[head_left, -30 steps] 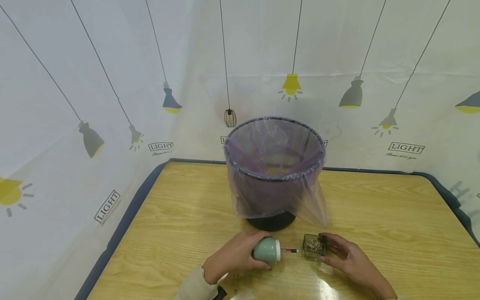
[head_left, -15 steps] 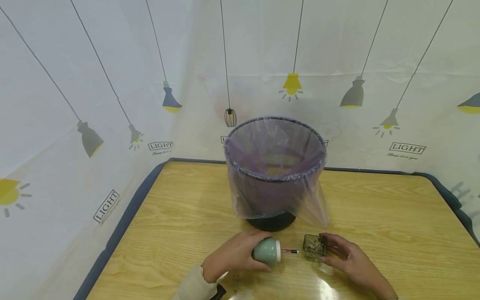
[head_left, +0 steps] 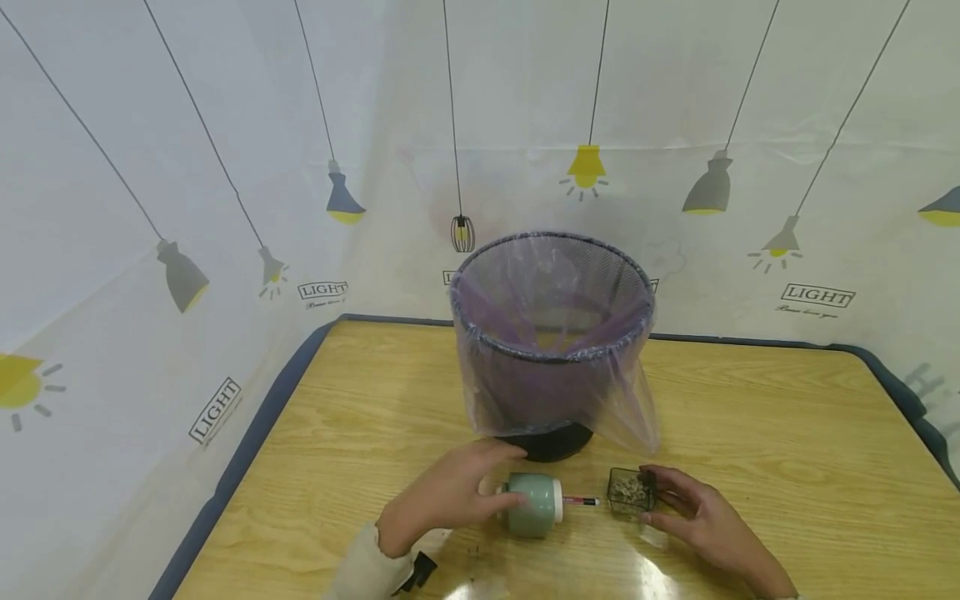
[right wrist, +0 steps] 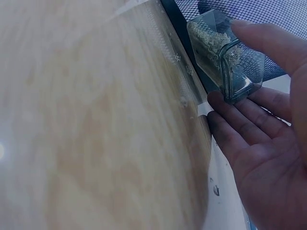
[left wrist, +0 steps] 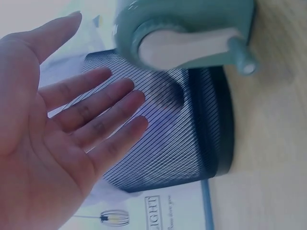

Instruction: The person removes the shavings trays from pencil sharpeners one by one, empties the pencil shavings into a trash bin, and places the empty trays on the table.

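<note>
A green crank pencil sharpener (head_left: 534,515) is on the table, its white end facing right with a pencil (head_left: 581,501) sticking out. My left hand (head_left: 442,493) is around its left side, fingers spread apart. In the left wrist view, the fingers (left wrist: 103,129) are extended and hold nothing; the sharpener's white crank handle (left wrist: 192,48) shows above them. My right hand (head_left: 701,521) pinches a small clear drawer (head_left: 628,492) of pencil shavings, just right of the pencil. The right wrist view shows the thumb (right wrist: 268,40) at the drawer's edge and the fingers beneath.
A mesh bin (head_left: 551,396) lined with a thin purple bag stands close behind the sharpener. The wooden table (head_left: 360,400) meets a wall sheet (head_left: 510,100) printed with lamps. A small black object (head_left: 417,572) lies beside the left sleeve, near small dark specks.
My left hand has let go of the sharpener and drawn back to the left, its fingers opening. My right hand keeps the drawer in the same place.
</note>
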`<state>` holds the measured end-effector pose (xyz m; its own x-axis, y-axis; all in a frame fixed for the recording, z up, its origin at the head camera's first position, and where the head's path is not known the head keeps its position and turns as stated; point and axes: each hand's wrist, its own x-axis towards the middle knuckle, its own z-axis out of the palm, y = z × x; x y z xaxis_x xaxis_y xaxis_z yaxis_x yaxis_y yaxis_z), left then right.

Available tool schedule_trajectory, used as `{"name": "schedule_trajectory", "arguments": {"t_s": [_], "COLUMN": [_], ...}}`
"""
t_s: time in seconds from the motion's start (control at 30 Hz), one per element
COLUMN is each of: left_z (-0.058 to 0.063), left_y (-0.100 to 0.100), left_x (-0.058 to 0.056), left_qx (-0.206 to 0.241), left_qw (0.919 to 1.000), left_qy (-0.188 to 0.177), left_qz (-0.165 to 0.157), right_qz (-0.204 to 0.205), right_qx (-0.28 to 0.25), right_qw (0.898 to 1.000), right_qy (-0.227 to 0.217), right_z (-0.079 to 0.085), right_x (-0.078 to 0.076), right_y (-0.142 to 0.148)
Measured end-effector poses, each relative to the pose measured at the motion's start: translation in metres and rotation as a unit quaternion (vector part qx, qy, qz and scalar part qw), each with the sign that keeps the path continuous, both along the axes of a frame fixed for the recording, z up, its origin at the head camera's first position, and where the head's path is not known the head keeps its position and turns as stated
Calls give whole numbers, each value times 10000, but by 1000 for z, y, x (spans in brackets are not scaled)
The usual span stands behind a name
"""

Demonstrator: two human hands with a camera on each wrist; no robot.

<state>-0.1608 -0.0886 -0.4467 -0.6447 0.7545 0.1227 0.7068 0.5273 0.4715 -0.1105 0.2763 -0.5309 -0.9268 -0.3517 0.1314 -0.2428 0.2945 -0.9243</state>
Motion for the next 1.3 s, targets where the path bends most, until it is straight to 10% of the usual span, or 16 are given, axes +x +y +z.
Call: {"name": "schedule_trajectory", "arguments": {"t_s": [0.57, 1.3], "left_z": [33, 66], "left_y": [-25, -39], "left_x": [8, -9], "left_qx": [764, 1690], "left_qw": [9952, 9599], "left_qy": [583, 2213], "left_qz": [202, 333], "right_qz": [-1, -47], "right_qx": [17, 128], "right_qw": [10000, 9998], "right_qy": [-57, -154], "right_z": [-1, -3], "right_x": [-1, -2], "right_y": [1, 2]}}
